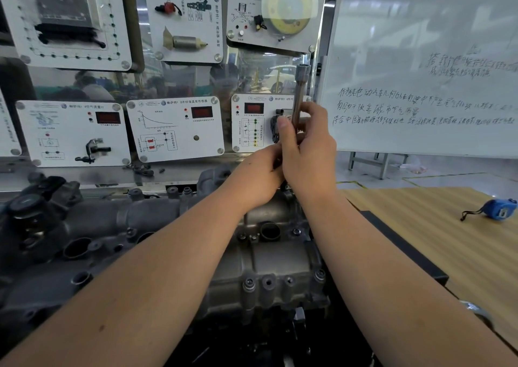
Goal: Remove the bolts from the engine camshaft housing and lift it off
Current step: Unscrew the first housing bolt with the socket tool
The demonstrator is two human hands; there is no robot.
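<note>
Gripping socket extension [297,92], both hands, above housing [269,257]

Both bare arms reach forward over the camshaft housing [269,257], a grey cast metal block with bolt heads showing along its near edge. Right hand [308,153] wraps a long metal socket extension [298,92], held near upright, socket end on top. Left hand [258,176] closes just beside and below it, touching the right; what it grips is hidden. Blue tape measure [496,209] lies on the wooden table [420,226], right side. Whiteboard [420,67] with handwriting stands behind.
</note>
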